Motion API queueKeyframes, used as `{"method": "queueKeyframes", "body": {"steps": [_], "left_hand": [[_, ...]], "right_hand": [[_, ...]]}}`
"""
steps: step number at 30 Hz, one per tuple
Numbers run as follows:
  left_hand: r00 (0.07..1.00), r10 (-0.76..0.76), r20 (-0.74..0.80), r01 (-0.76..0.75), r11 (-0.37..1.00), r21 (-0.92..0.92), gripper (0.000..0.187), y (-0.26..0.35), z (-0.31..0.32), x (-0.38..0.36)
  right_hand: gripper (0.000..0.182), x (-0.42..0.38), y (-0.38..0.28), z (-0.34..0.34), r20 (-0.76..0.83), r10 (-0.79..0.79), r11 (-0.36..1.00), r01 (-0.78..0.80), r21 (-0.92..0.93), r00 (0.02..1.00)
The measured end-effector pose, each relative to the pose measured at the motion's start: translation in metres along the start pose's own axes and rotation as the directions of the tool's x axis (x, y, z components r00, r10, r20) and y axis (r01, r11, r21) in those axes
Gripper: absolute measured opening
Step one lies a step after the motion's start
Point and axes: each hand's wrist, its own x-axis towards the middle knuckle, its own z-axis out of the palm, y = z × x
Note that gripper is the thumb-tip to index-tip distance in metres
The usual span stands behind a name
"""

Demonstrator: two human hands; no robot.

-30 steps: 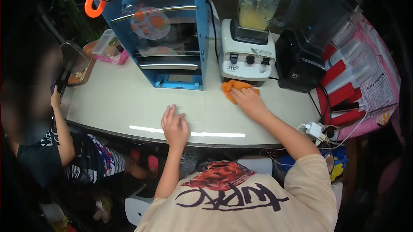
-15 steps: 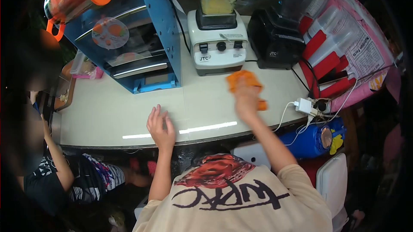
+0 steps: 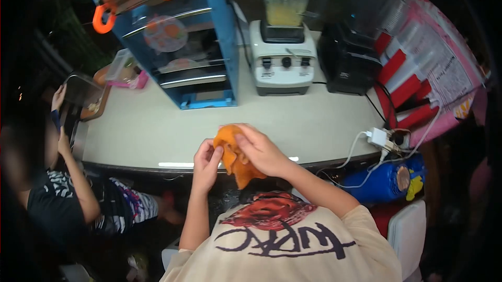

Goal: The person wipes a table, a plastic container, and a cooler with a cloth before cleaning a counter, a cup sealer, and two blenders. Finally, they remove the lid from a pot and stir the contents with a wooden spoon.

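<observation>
— What do the person's hands have hold of?

— Both are on an orange cloth [image 3: 234,155], bunched up and lifted clear of the pale counter [image 3: 157,125], right at its near edge. The right hand [image 3: 259,148] clamps the cloth from above, fingers curled over its upper fold. The left hand [image 3: 207,157] pinches the left side of it, thumb and fingertips closed on the fabric.

— Does the cloth touch the counter at all?

— It looks not to; the lower end hangs down past the counter's edge, in front of the person's cream shirt [image 3: 293,245] (the one with the dark lettering and red print).

— And what stands on the counter behind?

— A white blender [image 3: 283,59] with a yellowish mix in its jar, well apart from the hands. Just to its right sits a black blender base [image 3: 348,65]. To its left is a blue machine [image 3: 198,67] with orange-handled parts on top. A white charger block [image 3: 377,138] with cables lies at the counter's right end, near some red-and-white packets [image 3: 408,88].

— Anyone else about?

— A second person [image 3: 57,198] in a dark shirt sits at the left end of the counter, one hand raised to a clear container [image 3: 81,89] there. Beside that container is a pink-edged box [image 3: 125,67].
</observation>
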Motion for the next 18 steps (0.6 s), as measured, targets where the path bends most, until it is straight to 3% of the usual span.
{"method": "queueKeyframes", "body": {"steps": [1, 4, 5, 7, 8, 10, 11, 12, 14, 16, 18], "left_hand": [[0.996, -0.031, -0.084, 0.02, 0.991, -0.129, 0.009, 0.015, 0.006, 0.002], [0.97, 0.021, -0.243, -0.046, 0.994, -0.096, 0.01, 0.043, -0.009, 0.007], [0.939, 0.131, -0.318, -0.126, 0.991, 0.036, 0.01, 0.047, -0.02, 0.014], [0.927, 0.158, -0.341, -0.089, 0.974, 0.209, 0.013, 0.053, -0.059, 0.03], [0.895, 0.213, -0.392, -0.017, 0.894, 0.447, 0.016, 0.045, -0.081, 0.036], [0.832, 0.352, -0.429, 0.175, 0.568, 0.804, 0.025, 0.031, -0.11, 0.047], [0.813, 0.385, -0.436, 0.322, 0.326, 0.889, 0.042, 0.022, -0.111, 0.043], [0.829, 0.306, -0.468, 0.425, 0.199, 0.883, 0.057, 0.005, -0.112, 0.045], [0.852, 0.073, -0.518, 0.505, 0.144, 0.851, 0.065, 0.0, -0.076, 0.051], [0.835, 0.221, -0.503, 0.535, -0.115, 0.837, 0.068, -0.039, -0.054, 0.066], [0.885, 0.36, -0.296, 0.303, 0.038, 0.952, 0.06, -0.071, -0.063, 0.092]], "right_hand": [[0.031, -0.001, -0.002, 0.0, -0.018, 0.003, 1.0, -0.003, -0.012, 1.0], [0.031, 0.002, 0.003, -0.02, -0.072, -0.269, 0.905, 0.226, -0.361, 0.961], [0.03, 0.001, 0.003, -0.024, -0.118, -0.238, 0.935, 0.194, -0.298, 0.964], [0.029, -0.004, 0.005, -0.032, -0.213, -0.162, 0.977, 0.127, -0.168, 0.963], [0.028, -0.008, 0.009, -0.037, -0.219, -0.132, 0.98, 0.095, -0.174, 0.967], [0.027, -0.017, 0.02, -0.05, -0.235, -0.076, 0.982, 0.032, -0.184, 0.969], [0.026, -0.022, 0.029, -0.057, -0.242, -0.005, 0.991, -0.028, -0.134, 0.97], [0.026, -0.028, 0.04, -0.063, -0.246, 0.07, 0.992, -0.092, -0.081, 0.967], [0.026, -0.036, 0.047, -0.065, -0.262, 0.176, 0.983, -0.182, 0.005, 0.949], [0.026, -0.04, 0.049, -0.062, -0.285, 0.239, 0.971, -0.229, 0.07, 0.928], [0.026, -0.039, 0.048, -0.059, -0.282, 0.256, 0.966, -0.236, 0.102, 0.925]]}}
